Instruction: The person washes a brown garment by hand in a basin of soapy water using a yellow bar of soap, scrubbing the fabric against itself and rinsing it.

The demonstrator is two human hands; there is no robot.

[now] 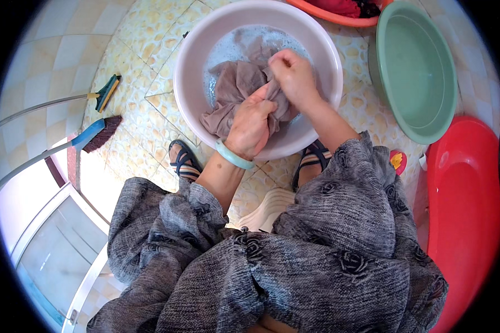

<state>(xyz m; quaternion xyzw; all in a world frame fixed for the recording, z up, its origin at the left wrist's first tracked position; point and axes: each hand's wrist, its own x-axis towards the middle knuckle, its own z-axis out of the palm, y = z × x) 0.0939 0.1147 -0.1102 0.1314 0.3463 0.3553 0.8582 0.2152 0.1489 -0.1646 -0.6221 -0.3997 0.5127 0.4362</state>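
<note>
A wet, greyish-brown cloth garment (237, 83) lies bunched in a pale pink plastic washbasin (191, 45), partly in sudsy water (229, 39). My left hand (252, 120), with a pale green bangle (233, 156) at the wrist, grips a fold of the cloth near the basin's front side. Just above and to the right, my right hand (293, 77) is closed with fingertips pinching another part of the same fabric. The cloth is stretched between both hands. Its far end trails into the foam, and parts of it are hidden under my hands.
An oval green basin (416, 75) leans at the right, beside a large red plastic tub (462, 195). Behind stands an orange basin (337, 14) holding red and dark cloth. On the left are a floor squeegee (107, 93) and a broom (102, 133). My sandalled feet flank the pink basin.
</note>
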